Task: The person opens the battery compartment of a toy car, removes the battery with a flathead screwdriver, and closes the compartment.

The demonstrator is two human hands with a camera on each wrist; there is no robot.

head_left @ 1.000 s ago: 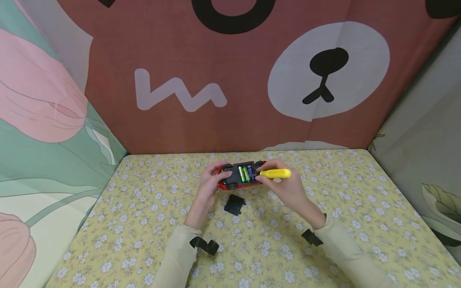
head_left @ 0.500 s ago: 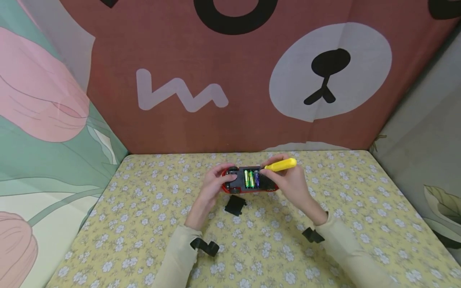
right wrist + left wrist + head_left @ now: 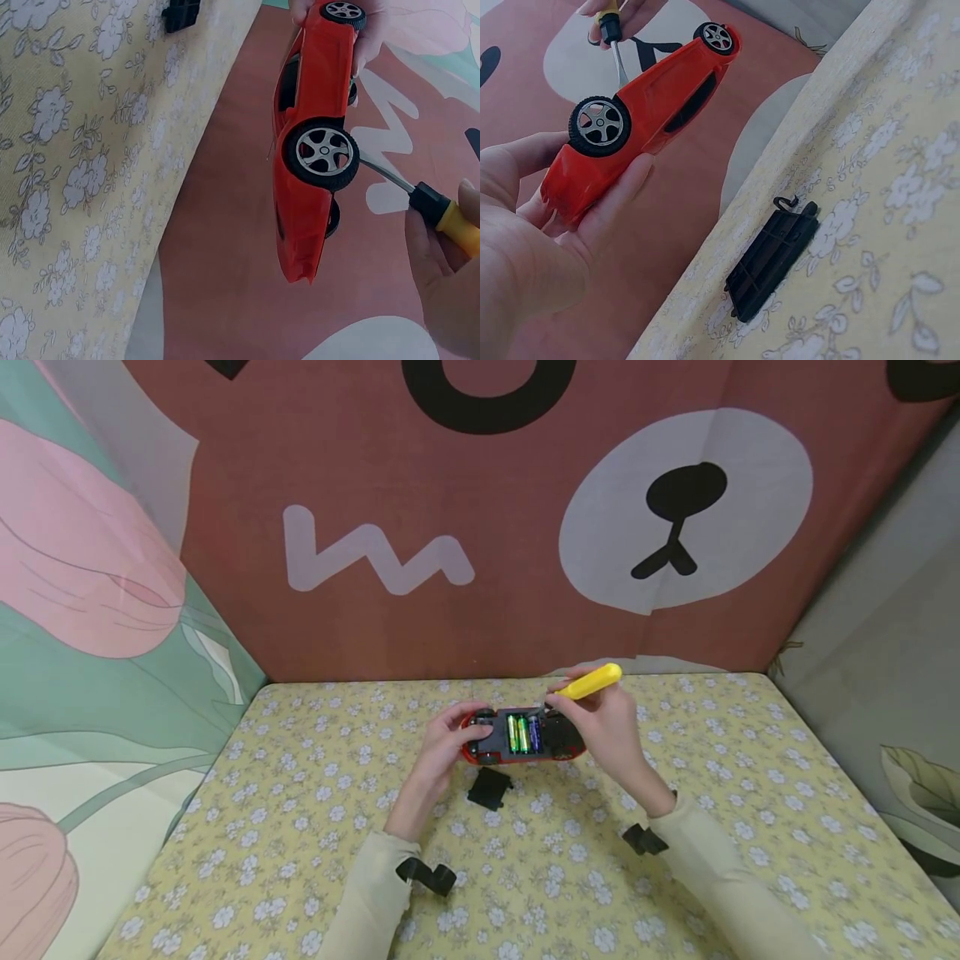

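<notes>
My left hand [image 3: 437, 750] grips one end of a red toy car [image 3: 654, 97], which is turned underside up above the table. In its black underside [image 3: 558, 735], the battery compartment lies uncovered, with green and purple batteries [image 3: 523, 734] side by side in it. A screwdriver [image 3: 592, 681] with a yellow handle and black collar is pinched in my right hand [image 3: 615, 731]. Its metal shaft [image 3: 386, 172] points at the car's underside; the tip is hidden behind a wheel [image 3: 322, 152] in the right wrist view. Below the car, a black battery cover [image 3: 490, 788] lies on the table.
A yellow floral cloth covers the table [image 3: 300, 827]. Its far edge meets a brown hanging with a bear print [image 3: 390, 635]. Printed fabric [image 3: 90, 552] also hangs at the left side. Black straps [image 3: 426, 874] sit around both wrists.
The car has shifted slightly right and toward me. My right hand has moved the screwdriver from beside the batteries to the car's far edge, its handle now tilted upward.
</notes>
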